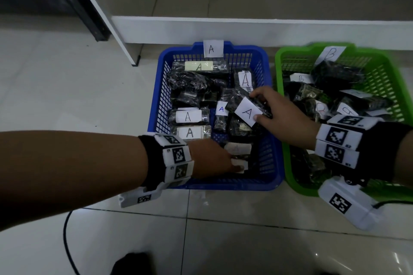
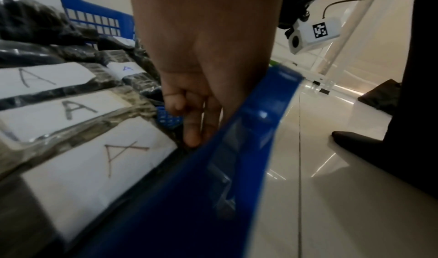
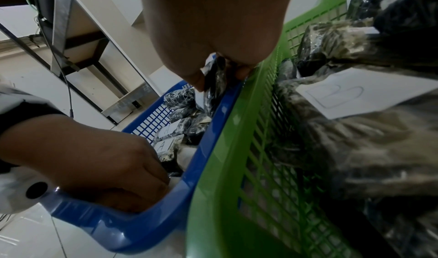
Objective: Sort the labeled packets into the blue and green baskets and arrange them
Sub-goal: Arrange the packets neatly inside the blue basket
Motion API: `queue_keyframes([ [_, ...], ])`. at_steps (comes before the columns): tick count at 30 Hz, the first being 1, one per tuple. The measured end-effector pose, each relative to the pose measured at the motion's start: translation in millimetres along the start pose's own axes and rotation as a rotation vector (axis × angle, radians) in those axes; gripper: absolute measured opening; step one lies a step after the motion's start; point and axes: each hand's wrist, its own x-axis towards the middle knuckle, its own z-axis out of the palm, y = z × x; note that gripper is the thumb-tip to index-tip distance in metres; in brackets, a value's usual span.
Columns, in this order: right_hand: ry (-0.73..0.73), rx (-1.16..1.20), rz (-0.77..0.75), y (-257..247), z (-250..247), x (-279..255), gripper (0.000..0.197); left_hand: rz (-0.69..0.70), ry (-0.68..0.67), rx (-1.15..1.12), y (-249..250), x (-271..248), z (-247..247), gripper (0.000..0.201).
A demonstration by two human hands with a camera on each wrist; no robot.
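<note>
Hands are both down in the blue basket (image 1: 156, 105), which sits on the tiled floor (image 1: 67, 87) with the green basket (image 1: 393, 87) touching its right side. Right hand (image 1: 281, 116) pinches a dark plastic packet (image 1: 248, 109) with a white "A" label, thumb on the near edge of the label and fingers over the far end, holding it tilted above the right half of the blue basket. Left hand (image 1: 212, 158) reaches into the near right corner of that basket; in the left wrist view its fingers (image 2: 194, 131) curl downward against the inside of the near wall, beside another "A" packet (image 2: 94, 161), but whether they grip anything, I cannot tell. More "A" packets lie in rows along the left of the blue basket, and an "A" tag (image 1: 213, 48) stands on its far rim. "B" packets pile loosely in the green basket, under a "B" tag (image 1: 330, 54).
</note>
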Motion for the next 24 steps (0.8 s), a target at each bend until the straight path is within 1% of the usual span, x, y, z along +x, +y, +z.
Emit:
queue_keyframes([
  [1,-0.002,-0.002,-0.002,0.0,0.5,-0.2,0.041,-0.017,-0.012,0.008,2.0,-0.8,-0.9,0.050],
  [3,-0.009,-0.012,-0.004,1.2,1.8,0.1,0.041,0.049,-0.087,0.106,4.5,-2.6,-9.3,0.048],
  [5,-0.011,-0.022,-0.007,1.7,2.3,0.2,0.041,0.042,-0.236,-0.006,3.7,-1.4,-21.7,0.050],
  [7,-0.021,-0.019,-0.028,0.3,1.7,-0.1,0.042,-0.013,-0.252,-0.120,-4.6,-3.9,-32.2,0.052],
  [9,-0.052,-0.059,-0.067,1.0,0.0,0.3,0.042,-0.099,-0.199,-0.290,-11.8,-11.3,-44.1,0.045],
  [10,-0.076,-0.116,-0.089,1.4,-0.3,-0.5,0.039,-0.125,-0.115,-0.343,-13.7,-14.6,-45.7,0.038],
  [12,-0.090,-0.277,-0.156,1.5,0.2,-3.6,0.028,-0.206,0.121,-0.375,-14.5,-23.7,-45.3,0.021],
  [13,-0.090,-0.371,-0.189,0.7,0.6,-5.5,0.025,-0.272,0.211,-0.366,-16.0,-27.2,-43.2,0.017],
  [14,-0.095,-0.466,-0.210,-0.3,1.5,-7.9,0.024,-0.336,0.272,-0.352,-16.9,-28.4,-39.9,0.018],
  [16,-0.128,-0.637,-0.224,-4.1,4.1,-9.6,0.032,-0.425,0.301,-0.350,-17.2,-27.5,-35.5,0.030],
  [18,-0.155,-0.747,-0.220,-8.1,6.0,-7.3,0.039,-0.472,0.274,-0.369,-17.4,-22.8,-33.7,0.033],
  [21,-0.172,-0.811,-0.187,-10.2,9.3,-5.9,0.041,-0.507,0.230,-0.403,-18.7,-14.1,-27.5,0.026],
  [24,-0.171,-0.859,-0.176,-10.1,12.3,-8.0,0.040,-0.538,0.232,-0.402,-23.5,-14.4,-22.8,0.021],
])
